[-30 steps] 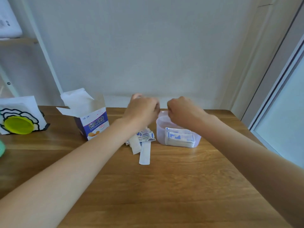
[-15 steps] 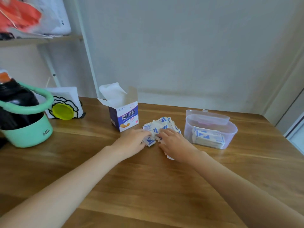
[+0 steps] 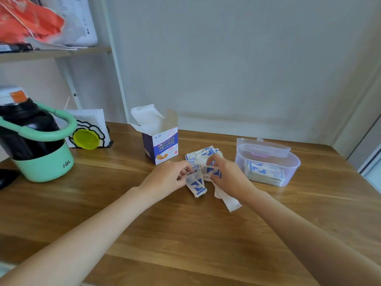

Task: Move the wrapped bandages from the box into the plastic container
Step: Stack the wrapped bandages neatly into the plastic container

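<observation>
1. Bandages (image 3: 203, 156) in white and blue wrappers lie in a loose pile on the wooden table (image 3: 185, 234), between the box (image 3: 160, 145) and the plastic container (image 3: 288, 174).
2. That container sits to my right with its lid up, and a neat stack of bandages already lies inside it.
3. The box stands to my left with its flaps open. I cannot see inside it.
4. My left hand (image 3: 167, 179) and my right hand (image 3: 225, 175) both curl round some bandages at the near edge of the pile.
5. I think the best way is to pat these few together so they all face one way, then lift them as one small bunch.
6. Each wrapper is thin, flat and slippery, so I should pinch them firmly, or some may slide out.
7. One plain white strip (image 3: 229, 201) lies by my right wrist. It may be a bandage turned over, but I cannot tell.
</observation>
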`<state>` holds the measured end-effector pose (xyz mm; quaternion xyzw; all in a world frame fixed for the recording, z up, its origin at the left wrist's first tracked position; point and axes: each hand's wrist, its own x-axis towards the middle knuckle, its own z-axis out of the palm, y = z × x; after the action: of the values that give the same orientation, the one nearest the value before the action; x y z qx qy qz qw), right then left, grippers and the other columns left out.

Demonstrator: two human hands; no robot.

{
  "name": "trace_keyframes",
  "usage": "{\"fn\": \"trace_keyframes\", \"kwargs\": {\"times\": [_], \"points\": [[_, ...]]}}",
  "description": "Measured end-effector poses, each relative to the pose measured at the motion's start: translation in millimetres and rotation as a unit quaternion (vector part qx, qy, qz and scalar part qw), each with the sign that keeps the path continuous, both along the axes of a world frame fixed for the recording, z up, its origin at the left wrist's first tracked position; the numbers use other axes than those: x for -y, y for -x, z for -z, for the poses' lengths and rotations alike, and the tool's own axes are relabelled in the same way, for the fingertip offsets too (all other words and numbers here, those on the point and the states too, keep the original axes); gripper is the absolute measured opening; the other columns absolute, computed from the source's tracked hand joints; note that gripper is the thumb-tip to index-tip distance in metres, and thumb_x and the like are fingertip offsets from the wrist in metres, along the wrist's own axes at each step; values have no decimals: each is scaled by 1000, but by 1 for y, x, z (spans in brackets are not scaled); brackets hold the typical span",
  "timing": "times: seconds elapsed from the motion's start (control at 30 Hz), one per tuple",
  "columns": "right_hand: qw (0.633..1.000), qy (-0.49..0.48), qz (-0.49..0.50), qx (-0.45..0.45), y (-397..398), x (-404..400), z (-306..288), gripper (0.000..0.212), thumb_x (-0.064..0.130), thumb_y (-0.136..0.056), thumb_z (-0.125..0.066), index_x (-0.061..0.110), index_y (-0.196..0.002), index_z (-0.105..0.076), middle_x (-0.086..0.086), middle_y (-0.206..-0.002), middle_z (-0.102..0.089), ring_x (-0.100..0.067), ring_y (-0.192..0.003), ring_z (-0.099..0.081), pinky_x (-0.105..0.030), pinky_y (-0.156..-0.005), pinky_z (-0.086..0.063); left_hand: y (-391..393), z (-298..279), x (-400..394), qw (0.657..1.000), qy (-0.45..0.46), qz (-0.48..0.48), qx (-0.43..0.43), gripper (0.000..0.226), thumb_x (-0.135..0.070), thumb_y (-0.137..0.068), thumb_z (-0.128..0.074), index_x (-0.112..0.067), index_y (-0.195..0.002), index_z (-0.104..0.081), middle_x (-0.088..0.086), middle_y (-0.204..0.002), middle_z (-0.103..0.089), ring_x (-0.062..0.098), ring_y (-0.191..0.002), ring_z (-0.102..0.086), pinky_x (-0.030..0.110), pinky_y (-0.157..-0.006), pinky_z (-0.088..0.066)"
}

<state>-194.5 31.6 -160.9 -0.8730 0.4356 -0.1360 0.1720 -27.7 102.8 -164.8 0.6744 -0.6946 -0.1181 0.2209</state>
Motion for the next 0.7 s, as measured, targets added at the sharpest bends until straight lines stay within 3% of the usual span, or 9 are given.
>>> {"fn": "trace_keyframes", "kwargs": {"times": [0.1, 0.23, 0.37, 0.43, 0.5, 0.57, 0.7], "points": [[990, -121, 29, 69, 6, -1, -3, 27, 9, -89, -58, 19, -114, -56, 3, -113, -56, -10, -94, -53, -10, -61, -42, 2, -1, 0, 1000, -3, -13, -14, 23, -7, -89, -55, -16, -110, -61, 0, -102, -69, 11, -91, -64, 31, -83, -54], [945, -277, 54, 163, 5, -4, -1, 30, 11, -89, -59, 6, -119, -57, -2, -91, -64, -10, -75, -63, -18, -68, -53, 5, -1, 1, 1000, -15, -17, -21, 24, -7, -89, -56, -18, -110, -61, 1, -103, -69, 9, -89, -63, 27, -83, -54], [941, -250, 71, 217, -2, -4, 1, 27, 23, -88, -62, 7, -109, -61, -6, -85, -69, -10, -68, -64, -25, -74, -56, 7, -6, 0, 999, -12, -26, -22, 20, -10, -90, -55, -17, -107, -62, 1, -99, -68, 8, -83, -61, 29, -77, -55], [943, -212, 89, 240, -4, -3, -3, 27, 29, -89, -60, 6, -103, -65, -9, -87, -71, -10, -66, -64, -22, -68, -55, 9, -9, 0, 1000, -3, -27, -15, 16, -15, -90, -58, -16, -105, -61, 0, -104, -67, 5, -84, -58, 19, -66, -53], [940, -196, 107, 258, -5, -2, -7, 31, 34, -88, -60, 5, -98, -67, -7, -83, -71, -8, -61, -64, -15, -57, -53, 11, -11, 0, 1000, 10, -25, 11, 12, -21, -88, -61, -17, -99, -59, -3, -108, -65, 4, -84, -53, 10, -55, -40], [925, -217, 117, 290, -3, -2, -11, 34, 37, -86, -61, 4, -95, -68, -6, -78, -70, -7, -58, -63, -11, -50, -49, 12, -12, 1, 999, 30, -27, 21, 9, -23, -87, -62, -20, -89, -54, -5, -105, -64, 4, -82, -51, 10, -52, -34], [894, -285, 117, 326, 3, -6, -14, 26, 31, -86, -63, 6, -93, -67, -4, -80, -68, -9, -63, -65, -13, -55, -54, 16, -8, 4, 999, 50, -19, 0, 15, -18, -86, -64, -23, -80, -51, -6, -87, -62, 6, -75, -54, 13, -57, -42]]}}
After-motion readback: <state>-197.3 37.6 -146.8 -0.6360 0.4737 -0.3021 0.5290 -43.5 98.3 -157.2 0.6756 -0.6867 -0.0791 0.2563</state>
